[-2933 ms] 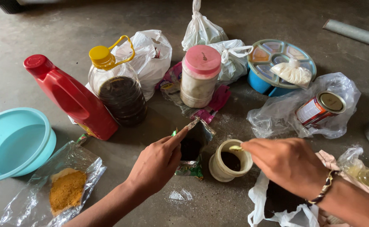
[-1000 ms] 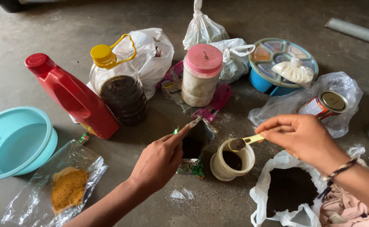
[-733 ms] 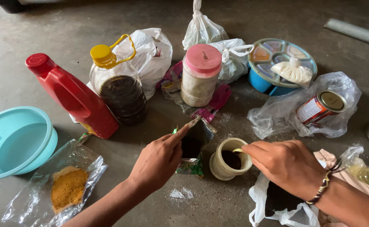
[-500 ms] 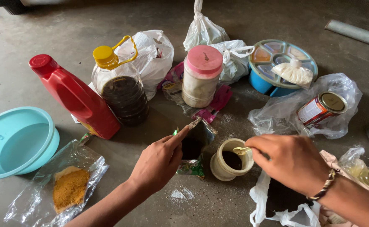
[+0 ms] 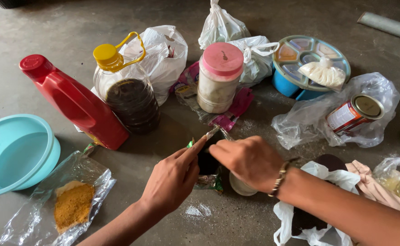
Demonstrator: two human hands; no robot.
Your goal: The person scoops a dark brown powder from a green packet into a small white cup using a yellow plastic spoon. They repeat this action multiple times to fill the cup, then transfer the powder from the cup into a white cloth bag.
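Here the left hand [image 5: 172, 180] pinches the top edge of an open foil packet [image 5: 207, 159] of dark powder, standing on the floor in front of the pink-lidded jar [image 5: 219, 77]. The right hand [image 5: 250, 159] reaches over the packet's mouth, fingers curled; whether it grips anything cannot be told. It covers most of the small cream cup [image 5: 242, 187] just beside the packet.

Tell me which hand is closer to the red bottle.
Left. The left hand sits right of the red bottle, pinching the open sachet; the right hand is farther right, beyond that sachet.
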